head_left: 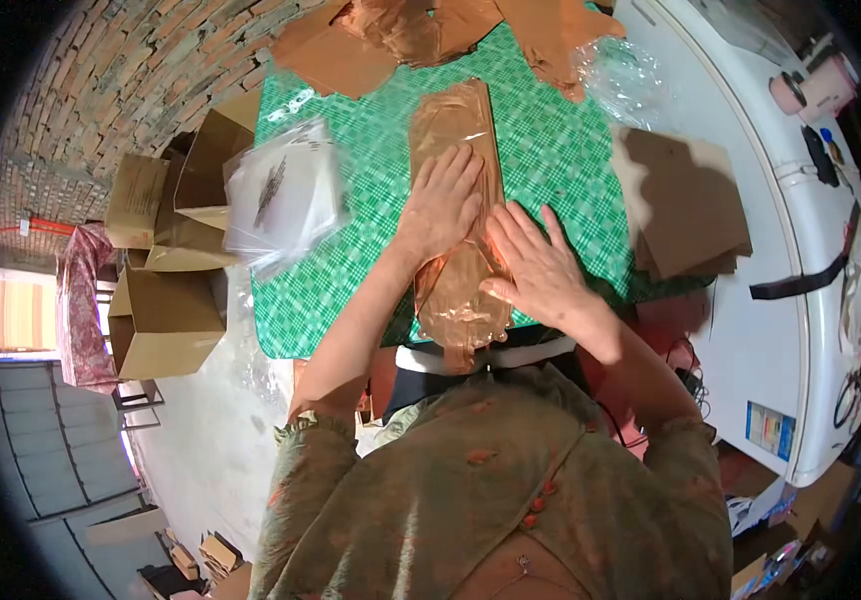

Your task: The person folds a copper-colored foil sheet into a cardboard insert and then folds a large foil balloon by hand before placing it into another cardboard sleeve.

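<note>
On the green checked tablecloth (351, 200) lies a long, folded, sheer brown piece (456, 118), shiny and thin like a nylon garment; its exact kind I cannot make out. Its near end hangs a little over the table's front edge. My left hand (441, 205) rests flat across its middle, fingers stretched out. Beside it, my right hand (541, 265) lies with fingers spread, touching the right edge of the folded piece and the cloth. Neither hand grips anything.
More brown pieces (336, 55) lie at the table's far edge. Clear plastic bags (286, 195) are stacked at the left, crumpled clear plastic (626, 80) at the far right. Brown cardboard sheets (686, 200) sit at the right, beside a white appliance (751, 330). Open cartons (171, 320) stand left.
</note>
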A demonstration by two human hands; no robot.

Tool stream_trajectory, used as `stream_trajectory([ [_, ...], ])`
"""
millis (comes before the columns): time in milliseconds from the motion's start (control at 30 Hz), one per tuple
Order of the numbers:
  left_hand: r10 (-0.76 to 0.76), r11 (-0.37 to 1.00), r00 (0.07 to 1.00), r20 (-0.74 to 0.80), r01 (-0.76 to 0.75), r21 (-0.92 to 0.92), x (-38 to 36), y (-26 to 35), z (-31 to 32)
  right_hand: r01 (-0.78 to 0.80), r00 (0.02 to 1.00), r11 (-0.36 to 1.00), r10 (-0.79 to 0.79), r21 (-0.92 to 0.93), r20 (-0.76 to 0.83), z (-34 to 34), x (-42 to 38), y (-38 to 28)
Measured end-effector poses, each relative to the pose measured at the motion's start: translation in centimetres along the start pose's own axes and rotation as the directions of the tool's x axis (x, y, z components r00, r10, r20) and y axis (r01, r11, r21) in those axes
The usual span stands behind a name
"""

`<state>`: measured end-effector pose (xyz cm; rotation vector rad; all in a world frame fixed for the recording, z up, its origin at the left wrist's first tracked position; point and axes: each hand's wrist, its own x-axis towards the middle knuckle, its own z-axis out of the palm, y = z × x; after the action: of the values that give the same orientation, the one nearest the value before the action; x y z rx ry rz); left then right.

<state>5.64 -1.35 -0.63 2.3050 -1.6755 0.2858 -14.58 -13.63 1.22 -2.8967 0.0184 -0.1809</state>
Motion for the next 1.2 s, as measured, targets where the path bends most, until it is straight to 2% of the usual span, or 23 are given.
stream_trajectory([
  [200,-0.005,1.000,1.000,-0.009,0.005,-0.015,0.0,0.2,0.0,0.047,0.992,0.999,-0.044,-0.022,0.114,-0.4,-0.1,0.3],
  [367,-0.043,0.998,0.997,0.059,0.045,-0.033,-0.1,0.1,-0.2,0.258,0.966,0.966,-0.257,-0.018,0.024,1.4,-2.7,-0.8],
  [433,-0.039,0.998,0.998,0.039,0.041,-0.046,-0.3,0.1,0.0,0.318,0.946,0.948,-0.318,0.004,0.057,0.8,-3.8,-1.6],
  [467,-0.034,0.998,0.999,0.027,0.035,-0.050,-0.3,0.0,0.1,0.373,0.927,0.927,-0.374,0.044,0.014,-0.7,-4.2,-1.8],
  [567,-0.040,0.998,0.999,0.015,0.041,-0.053,-0.4,0.1,0.0,0.259,0.917,0.884,-0.352,0.389,0.189,-4.7,-2.4,-1.1],
  [600,-0.043,0.998,0.999,0.011,0.043,-0.049,-0.5,0.2,0.2,0.382,0.923,0.858,-0.334,0.342,-0.193,-4.3,-1.2,-1.0],
  [633,-0.043,0.998,0.999,0.006,0.043,-0.043,-0.5,0.2,0.4,0.370,0.917,0.866,-0.281,0.337,-0.284,-5.0,0.4,-0.9],
  [700,-0.037,0.999,0.999,0.010,0.037,-0.023,-0.2,-0.1,0.5,0.176,0.969,0.820,-0.046,0.546,-0.242,-4.5,3.9,-0.9],
  [767,-0.034,0.999,0.999,0.035,0.035,-0.009,-0.3,-0.1,0.3,0.220,0.957,0.895,-0.121,0.388,-0.262,-3.3,7.6,0.8],
  [800,-0.033,0.999,0.994,0.108,0.036,-0.028,-0.2,-0.1,0.1,0.239,0.952,0.922,-0.160,0.304,-0.262,-2.2,9.4,1.6],
  [900,-0.050,0.997,0.999,0.016,0.051,-0.062,-0.1,0.1,0.1,0.187,0.979,0.981,-0.182,0.053,-0.088,1.2,12.9,5.0],
  [933,-0.047,0.994,0.998,0.033,0.050,-0.095,-0.1,0.1,0.0,0.171,0.983,0.985,-0.170,0.013,-0.067,1.3,13.3,5.6],
  [1033,-0.068,0.996,0.998,0.008,0.069,-0.065,-0.4,0.1,0.5,0.258,0.956,0.966,-0.258,-0.022,-0.142,1.6,14.8,7.9],
  [1133,-0.094,0.987,0.995,0.041,0.099,-0.130,-0.4,0.2,0.4,0.304,0.921,0.920,-0.351,-0.247,-0.171,2.0,16.7,9.4],
  [1200,-0.096,0.985,0.995,-0.023,0.092,-0.145,-0.5,0.2,0.7,0.353,0.873,0.843,-0.453,-0.406,-0.180,2.3,18.5,11.0],
])
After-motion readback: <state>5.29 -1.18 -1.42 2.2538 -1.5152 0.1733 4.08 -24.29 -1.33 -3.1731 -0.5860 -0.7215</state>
